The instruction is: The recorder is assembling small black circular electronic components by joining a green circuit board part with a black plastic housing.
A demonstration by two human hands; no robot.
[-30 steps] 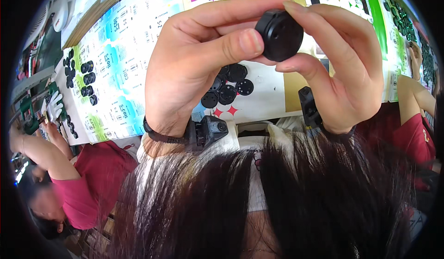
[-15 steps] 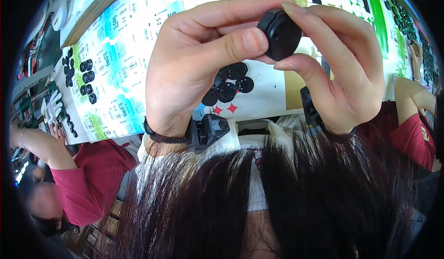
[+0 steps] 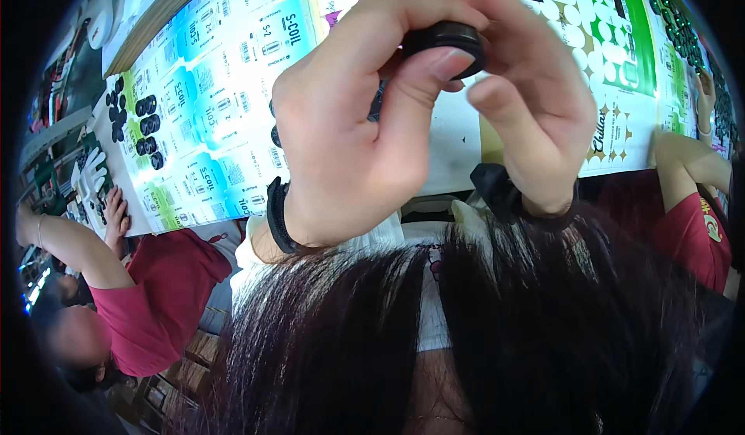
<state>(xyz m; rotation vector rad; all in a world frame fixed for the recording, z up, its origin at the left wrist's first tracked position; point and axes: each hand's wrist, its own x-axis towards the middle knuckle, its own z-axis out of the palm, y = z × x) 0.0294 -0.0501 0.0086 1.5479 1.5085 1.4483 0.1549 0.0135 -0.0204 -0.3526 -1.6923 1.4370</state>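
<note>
My left hand pinches a black round cap-like piece between thumb and fingers, high above the table. The piece is tilted so that its edge shows. Just to its right is my right hand, with the thumb standing apart from the piece and the index finger raised and blurred. Whether any other right fingertip touches the piece behind is hidden. Beneath my left hand, a few more black round pieces show only in part. Dark straps circle both my wrists.
Printed sheets in blue, white and other colours cover the table. Black round pieces stand in short rows at the left, and many more lie at the far right. People in red sleeves sit at both sides. A wooden edge runs along the back left.
My left hand has turned and tipped the black piece edge-on, slightly left and up. My right thumb and index finger have come away from it. The left person's hand shows more at the table edge.
</note>
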